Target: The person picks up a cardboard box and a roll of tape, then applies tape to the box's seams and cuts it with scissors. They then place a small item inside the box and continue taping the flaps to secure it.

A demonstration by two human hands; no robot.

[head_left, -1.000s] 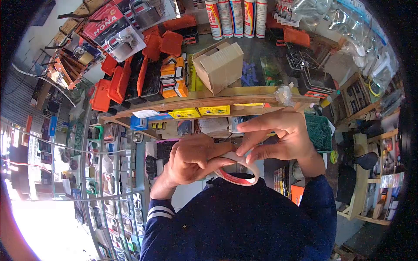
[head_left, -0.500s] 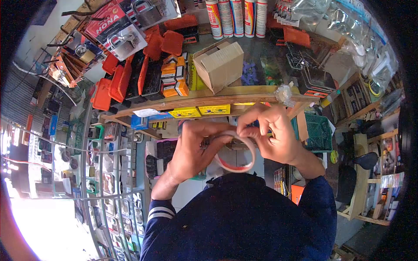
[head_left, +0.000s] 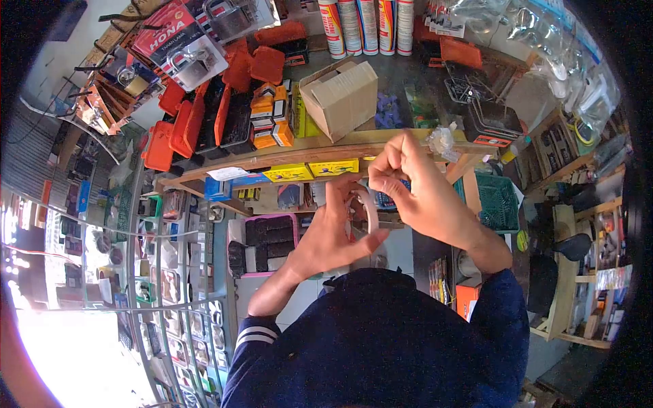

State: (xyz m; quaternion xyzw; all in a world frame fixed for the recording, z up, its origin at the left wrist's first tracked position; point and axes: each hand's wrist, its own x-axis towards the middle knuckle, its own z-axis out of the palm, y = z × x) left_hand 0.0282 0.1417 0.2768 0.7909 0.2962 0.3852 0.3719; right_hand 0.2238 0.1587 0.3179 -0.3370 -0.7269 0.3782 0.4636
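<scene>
A roll of tape (head_left: 371, 209), seen nearly edge-on, is held in front of my chest. My left hand (head_left: 333, 231) wraps round it, thumb across its lower edge and fingers at its top and left side. Just right of the roll, my right hand (head_left: 418, 190) is raised with thumb and index finger pinched together close to the roll's upper edge. Whatever lies between those fingertips is too small to make out. Behind the hands runs the wooden edge (head_left: 272, 158) of a counter.
On the counter stand a cardboard box (head_left: 343, 98), orange-lidded bins (head_left: 183, 129), small orange boxes (head_left: 272, 122) and several sealant tubes (head_left: 369, 27). A green basket (head_left: 496, 200) is at right, a pink-rimmed tray (head_left: 297, 234) below left. Shelves flank both sides.
The tape roll has turned from showing its open ring to nearly edge-on. My left hand has rotated and spread round it. My right hand has risen slightly, still pinched.
</scene>
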